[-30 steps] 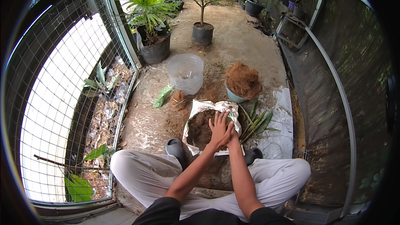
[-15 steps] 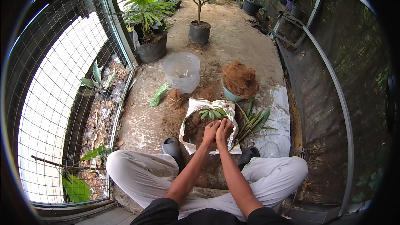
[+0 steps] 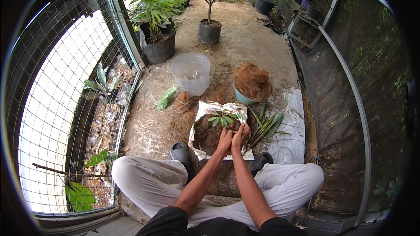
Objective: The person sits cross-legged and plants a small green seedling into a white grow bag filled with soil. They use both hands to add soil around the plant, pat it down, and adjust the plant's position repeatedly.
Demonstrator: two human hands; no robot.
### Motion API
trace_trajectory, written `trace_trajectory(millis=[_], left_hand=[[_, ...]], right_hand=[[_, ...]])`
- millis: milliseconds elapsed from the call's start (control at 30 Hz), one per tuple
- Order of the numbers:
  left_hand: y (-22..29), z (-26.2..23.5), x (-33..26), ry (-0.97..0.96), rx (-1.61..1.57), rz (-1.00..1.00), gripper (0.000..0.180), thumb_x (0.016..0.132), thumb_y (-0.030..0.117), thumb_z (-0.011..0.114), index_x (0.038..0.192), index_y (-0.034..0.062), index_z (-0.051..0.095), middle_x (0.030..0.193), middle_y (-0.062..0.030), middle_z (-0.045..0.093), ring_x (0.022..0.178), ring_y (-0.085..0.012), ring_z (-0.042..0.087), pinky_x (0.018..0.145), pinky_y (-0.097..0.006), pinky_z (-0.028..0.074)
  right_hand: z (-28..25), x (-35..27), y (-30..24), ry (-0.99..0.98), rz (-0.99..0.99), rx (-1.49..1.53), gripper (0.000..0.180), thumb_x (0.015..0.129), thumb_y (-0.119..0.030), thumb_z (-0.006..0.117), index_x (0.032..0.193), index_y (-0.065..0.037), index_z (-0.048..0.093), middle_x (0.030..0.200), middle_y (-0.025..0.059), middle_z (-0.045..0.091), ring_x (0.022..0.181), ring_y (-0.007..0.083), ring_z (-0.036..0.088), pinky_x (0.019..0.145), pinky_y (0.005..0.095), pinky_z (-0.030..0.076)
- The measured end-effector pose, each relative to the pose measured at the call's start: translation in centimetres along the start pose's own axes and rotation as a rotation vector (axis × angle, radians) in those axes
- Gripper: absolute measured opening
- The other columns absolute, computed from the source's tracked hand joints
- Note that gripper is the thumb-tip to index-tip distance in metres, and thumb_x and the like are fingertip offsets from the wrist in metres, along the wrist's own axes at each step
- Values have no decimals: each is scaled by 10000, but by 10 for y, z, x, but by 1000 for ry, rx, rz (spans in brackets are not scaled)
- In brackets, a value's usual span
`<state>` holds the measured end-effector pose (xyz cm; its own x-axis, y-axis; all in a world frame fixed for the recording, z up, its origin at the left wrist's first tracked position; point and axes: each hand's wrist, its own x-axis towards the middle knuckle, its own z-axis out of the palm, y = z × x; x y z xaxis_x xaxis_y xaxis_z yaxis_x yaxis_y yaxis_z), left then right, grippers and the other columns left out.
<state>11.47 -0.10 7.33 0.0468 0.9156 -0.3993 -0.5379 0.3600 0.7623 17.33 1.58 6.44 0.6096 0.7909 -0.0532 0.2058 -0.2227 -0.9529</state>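
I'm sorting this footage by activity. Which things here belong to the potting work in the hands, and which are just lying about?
In hand:
left hand and right hand, pressed together on a small green seedling
open white bag of soil
loose cuttings

Lying about:
clear plastic tub
bowl of coconut fibre
black potted palm
black potted sapling

One package shows clearly: a white plastic soil bag (image 3: 205,110), lying open on the ground directly under and just ahead of both hands. Its mouth is rolled back into a crumpled white rim around dark brown potting mix, and small coloured print marks its far edge, too small to tell apart. The left hand (image 3: 225,142) and right hand (image 3: 240,136) rest together at its near right rim. Ahead and to the left of the hands lies a small, flat green wrapper (image 3: 167,97), well apart from the bag.
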Motion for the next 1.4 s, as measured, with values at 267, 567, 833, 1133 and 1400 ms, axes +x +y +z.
trace_trajectory(millis=[267,567,833,1133,1400], left_hand=[[-3,5,0,-46,67,-36,325,898,303,587,1013,2,550,899,-77,600,785,-136,561,708,-277,465],[-9,5,-3,-34,161,47,129,899,157,517,914,32,544,825,-35,564,748,-96,525,672,-240,450],[4,18,-10,47,76,-42,124,859,143,605,787,61,545,719,-17,552,638,-97,503,574,-252,431],[0,2,-1,107,116,-111,178,815,156,657,752,56,524,720,-36,560,640,-124,524,575,-278,445],[-6,2,-3,85,-193,-186,201,840,186,673,888,26,561,839,-67,604,735,-151,580,640,-304,488]], right_hand=[[-9,1,-12,29,-11,-34,496,963,-432,346,1145,0,507,1107,204,550,1033,390,519,861,482,396],[-7,0,-6,177,-26,205,510,971,-429,364,1104,41,511,1037,198,542,963,320,532,853,406,403],[-5,4,6,125,17,252,446,973,-366,385,1052,55,510,1002,197,540,938,313,533,826,409,406],[0,-9,3,90,64,280,419,959,-381,396,994,12,540,955,148,565,920,294,539,840,396,410],[1,-3,7,-9,136,207,412,960,-385,377,996,-14,552,952,132,578,914,256,553,847,366,422]])
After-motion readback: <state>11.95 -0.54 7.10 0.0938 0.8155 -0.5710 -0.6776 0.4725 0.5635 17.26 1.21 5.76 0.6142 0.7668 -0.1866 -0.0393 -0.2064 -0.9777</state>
